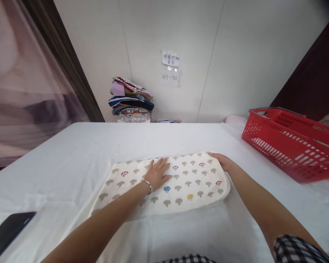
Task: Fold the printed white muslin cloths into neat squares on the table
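Note:
A folded cream cloth (186,186) printed with grey mushrooms, plus a few red, blue and yellow ones, lies in front of me. It is a wide strip with rounded layers at its right end. My left hand (157,173), with a bracelet at the wrist, rests flat on the middle of the cloth, fingers spread. At the far right corner, my right hand (222,160) grips the cloth's edge; some of its fingers are hidden. Both hands are on the same cloth, which lies on a white-covered table (164,138).
A red plastic basket (290,146) with metal handles stands on the right. Folded clothes (131,100) are piled beyond the far edge, against the wall. A dark flat device (9,233) lies at the near left. Paper notes (170,59) hang on the wall; a curtain (30,91) hangs left.

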`<state>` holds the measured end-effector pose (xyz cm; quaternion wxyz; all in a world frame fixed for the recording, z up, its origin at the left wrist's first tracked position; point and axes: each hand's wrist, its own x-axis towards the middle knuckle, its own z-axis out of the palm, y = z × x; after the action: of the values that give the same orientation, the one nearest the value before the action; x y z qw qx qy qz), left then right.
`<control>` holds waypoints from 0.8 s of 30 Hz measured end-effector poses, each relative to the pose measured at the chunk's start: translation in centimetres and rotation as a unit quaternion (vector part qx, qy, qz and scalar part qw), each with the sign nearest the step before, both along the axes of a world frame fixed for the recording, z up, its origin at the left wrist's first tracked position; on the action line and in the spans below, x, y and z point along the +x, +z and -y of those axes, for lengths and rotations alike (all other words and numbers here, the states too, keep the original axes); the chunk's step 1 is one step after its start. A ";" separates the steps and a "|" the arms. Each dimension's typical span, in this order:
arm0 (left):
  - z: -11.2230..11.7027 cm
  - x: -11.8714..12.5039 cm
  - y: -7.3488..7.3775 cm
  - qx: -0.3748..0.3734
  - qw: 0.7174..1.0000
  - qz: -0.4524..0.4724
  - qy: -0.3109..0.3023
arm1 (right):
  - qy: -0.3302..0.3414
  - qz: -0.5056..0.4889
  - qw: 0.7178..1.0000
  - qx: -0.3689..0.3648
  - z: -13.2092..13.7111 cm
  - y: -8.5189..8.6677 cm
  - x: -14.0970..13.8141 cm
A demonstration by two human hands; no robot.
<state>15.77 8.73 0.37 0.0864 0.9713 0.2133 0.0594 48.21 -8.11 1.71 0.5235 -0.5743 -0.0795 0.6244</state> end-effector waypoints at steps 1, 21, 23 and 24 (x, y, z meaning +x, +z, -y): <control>-0.4 0.3 -0.1 -0.006 1.000 -0.007 0.004 | -0.011 -0.002 1.000 0.013 -0.1 0.0 0.0; -2.7 0.1 -0.3 -0.054 0.997 -0.061 -0.005 | -0.032 0.047 0.998 0.026 0.1 -0.9 0.6; -2.8 0.2 -0.2 -0.054 0.996 -0.064 -0.009 | -0.027 0.076 0.996 0.037 0.2 -0.7 0.5; -2.8 0.2 -0.2 -0.052 0.996 -0.067 -0.013 | -0.023 0.086 0.995 0.041 0.3 -0.4 0.3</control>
<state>15.93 11.54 0.14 0.1235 0.9700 0.2086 -0.0181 48.53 -8.38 1.29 0.5524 -0.6056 -0.1365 0.5563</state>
